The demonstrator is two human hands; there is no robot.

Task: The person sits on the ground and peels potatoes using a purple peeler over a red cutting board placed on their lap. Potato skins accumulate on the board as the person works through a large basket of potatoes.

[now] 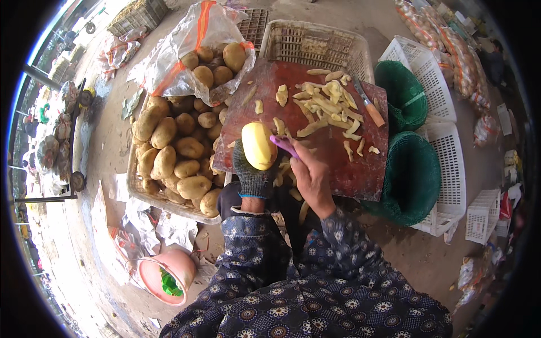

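In a dark knitted glove, my left hand point(252, 175) holds up a mostly peeled, pale yellow potato point(258, 145). My bare right hand point(312, 171) grips a purple-handled peeler point(285, 145), its head against or very close to the potato's right side; the blade itself is hidden. Under both hands lies a worn red board point(342, 173). Potato peelings point(327, 101) are heaped on its far part. A knife with a wooden handle point(373, 114) rests at the board's right edge. Unpeeled potatoes point(188, 148) fill a crate at the left.
An open woven plastic sack point(169, 69) with potatoes leans over the potato crate point(158, 203). Behind the board stands a slatted plastic crate point(317, 31). Two green mesh bags point(412, 177) line white crates point(452, 181) at the right. A pink bucket point(162, 274) lies tipped on the floor.
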